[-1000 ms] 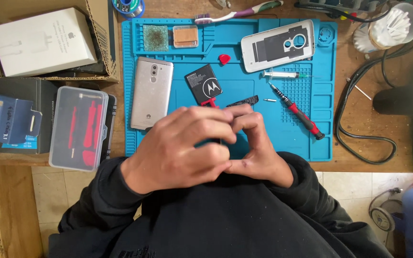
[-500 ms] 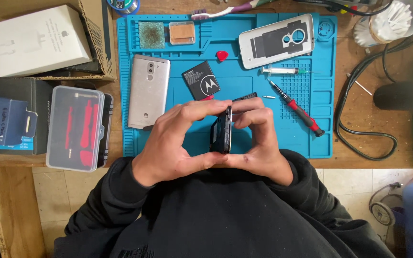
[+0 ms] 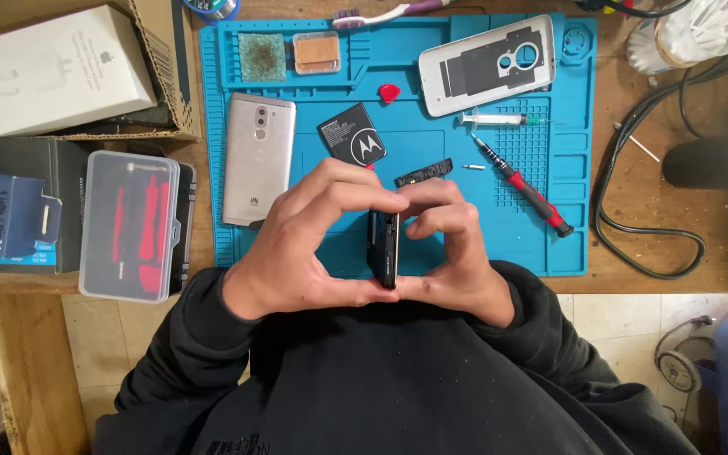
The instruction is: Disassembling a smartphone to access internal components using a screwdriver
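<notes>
Both hands hold a dark phone body (image 3: 383, 248) edge-on above the near edge of the blue work mat (image 3: 566, 244): the left hand (image 3: 297, 253) has its grip closed on the left face, the right hand (image 3: 457, 253) on the right face. On the mat beyond lie a black battery (image 3: 351, 135), a silver phone (image 3: 259, 160), a white back cover (image 3: 486, 63) and a red-handled screwdriver (image 3: 524, 185); a clear case of red tools (image 3: 128, 223) sits on the desk (image 3: 634, 202) at left.
</notes>
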